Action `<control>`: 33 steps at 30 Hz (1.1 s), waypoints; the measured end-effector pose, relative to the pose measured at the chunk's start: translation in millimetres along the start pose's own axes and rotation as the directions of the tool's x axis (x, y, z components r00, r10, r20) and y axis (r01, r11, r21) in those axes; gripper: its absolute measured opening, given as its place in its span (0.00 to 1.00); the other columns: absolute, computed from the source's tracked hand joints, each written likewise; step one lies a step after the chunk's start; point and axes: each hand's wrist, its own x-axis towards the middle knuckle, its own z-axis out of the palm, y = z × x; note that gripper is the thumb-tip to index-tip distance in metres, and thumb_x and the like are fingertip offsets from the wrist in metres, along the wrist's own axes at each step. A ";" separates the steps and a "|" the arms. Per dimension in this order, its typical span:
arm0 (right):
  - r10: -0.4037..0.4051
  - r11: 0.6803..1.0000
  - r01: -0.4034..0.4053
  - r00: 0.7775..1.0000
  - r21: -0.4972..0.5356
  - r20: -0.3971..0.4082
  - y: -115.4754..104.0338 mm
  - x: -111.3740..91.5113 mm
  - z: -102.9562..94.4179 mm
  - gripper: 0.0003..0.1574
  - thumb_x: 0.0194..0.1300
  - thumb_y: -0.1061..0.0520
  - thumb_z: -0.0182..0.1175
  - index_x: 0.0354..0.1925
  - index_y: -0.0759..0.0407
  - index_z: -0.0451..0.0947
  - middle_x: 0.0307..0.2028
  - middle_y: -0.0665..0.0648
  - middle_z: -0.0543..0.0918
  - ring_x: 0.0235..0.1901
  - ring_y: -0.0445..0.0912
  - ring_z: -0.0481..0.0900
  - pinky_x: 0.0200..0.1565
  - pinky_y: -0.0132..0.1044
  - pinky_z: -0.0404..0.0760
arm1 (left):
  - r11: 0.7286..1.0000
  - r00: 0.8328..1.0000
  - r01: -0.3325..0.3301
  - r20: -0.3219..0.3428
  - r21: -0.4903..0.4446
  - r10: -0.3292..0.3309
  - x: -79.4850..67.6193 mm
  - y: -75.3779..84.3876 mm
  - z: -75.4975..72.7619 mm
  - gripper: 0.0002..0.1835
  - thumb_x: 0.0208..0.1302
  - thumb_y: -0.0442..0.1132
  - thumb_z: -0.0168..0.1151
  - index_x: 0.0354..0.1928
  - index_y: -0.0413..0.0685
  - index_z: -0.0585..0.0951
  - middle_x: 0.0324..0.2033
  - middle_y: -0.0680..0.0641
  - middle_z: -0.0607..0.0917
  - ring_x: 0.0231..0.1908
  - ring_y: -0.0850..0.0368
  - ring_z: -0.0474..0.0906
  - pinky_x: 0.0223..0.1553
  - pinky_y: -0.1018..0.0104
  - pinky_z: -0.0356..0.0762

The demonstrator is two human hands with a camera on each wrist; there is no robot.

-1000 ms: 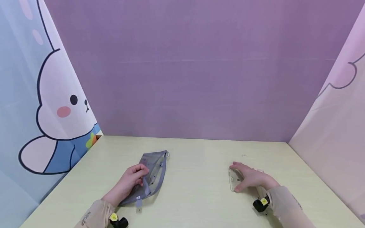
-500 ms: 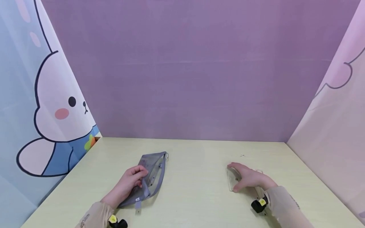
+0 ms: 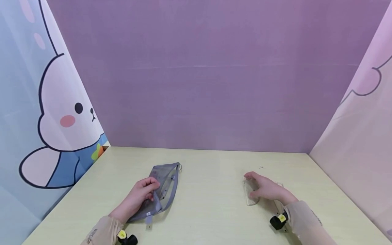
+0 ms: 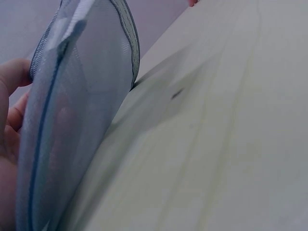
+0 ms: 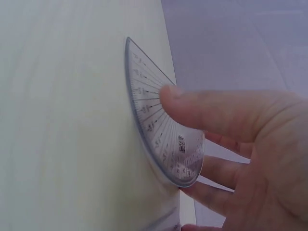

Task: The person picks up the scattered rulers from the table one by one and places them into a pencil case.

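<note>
with my left hand [image 3: 139,194] i pinch a grey-blue, see-through mesh pouch [image 3: 163,183], thumb against fingers; its zip-trimmed mouth gapes toward the middle of the pale wood-grain desk [image 3: 208,190], and it sits in from the left edge. a small metal ring [image 3: 180,166] marks its tip nearest the far edge, and a short grey-blue tab [image 3: 149,221] hangs at its near end. my right hand [image 3: 269,188] holds a clear plastic half-round protractor [image 5: 156,120], tilted, thumb on 1 face and fingers behind, in from the right edge; whether its rim touches the desk i cannot tell. another clear, flat piece [image 3: 278,206], mostly hidden, shows under my right wrist.
</note>
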 end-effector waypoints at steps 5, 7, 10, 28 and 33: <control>-0.033 0.999 0.033 0.999 -0.012 -0.034 0.4 0.2 0.4 0.36 0.54 0.63 0.69 0.60 0.66 0.67 0.54 0.64 0.75 0.58 0.64 0.70 0.58 0.63 0.65 | 1.000 1.000 -0.005 0.000 0.003 0.005 0.3 -0.6 0.1 0.05 0.65 0.36 0.62 0.34 0.42 0.77 0.29 0.51 0.75 0.23 0.63 0.69 0.26 0.71 0.74; -0.040 0.999 0.040 0.998 -0.010 -0.046 0.4 0.3 -0.2 0.34 0.55 0.63 0.68 0.59 0.65 0.68 0.49 0.61 0.77 0.54 0.62 0.73 0.56 0.62 0.68 | 1.000 1.000 -0.006 0.000 0.000 0.006 0.7 -0.9 0.2 0.05 0.65 0.36 0.62 0.34 0.43 0.77 0.29 0.51 0.75 0.23 0.63 0.69 0.26 0.71 0.74; -0.050 0.999 0.051 0.997 0.016 -0.054 0.2 1.0 -1.5 0.31 0.56 0.63 0.67 0.57 0.65 0.69 0.42 0.57 0.77 0.48 0.56 0.76 0.51 0.57 0.73 | 1.000 1.000 -0.006 0.001 -0.004 0.006 1.0 -1.0 0.4 0.04 0.65 0.36 0.62 0.34 0.43 0.77 0.28 0.52 0.75 0.22 0.63 0.69 0.25 0.71 0.74; -0.057 0.994 0.063 0.996 0.091 -0.063 -3.9 4.5 -0.2 0.25 0.58 0.71 0.58 0.55 0.68 0.71 0.36 0.57 0.75 0.29 0.44 0.72 0.26 0.32 0.73 | 1.000 1.000 -0.002 0.006 0.000 0.002 0.9 -0.1 0.0 0.04 0.65 0.36 0.61 0.34 0.43 0.77 0.28 0.52 0.75 0.21 0.63 0.69 0.26 0.71 0.74; -0.070 0.986 0.083 0.994 0.144 -0.088 -4.6 4.4 1.3 0.24 0.60 0.71 0.56 0.56 0.70 0.70 0.34 0.57 0.75 0.26 0.43 0.73 0.22 0.33 0.74 | 1.000 1.000 -0.002 0.005 0.005 0.002 0.5 -0.2 0.1 0.05 0.65 0.36 0.61 0.34 0.42 0.77 0.28 0.52 0.75 0.22 0.63 0.69 0.26 0.71 0.74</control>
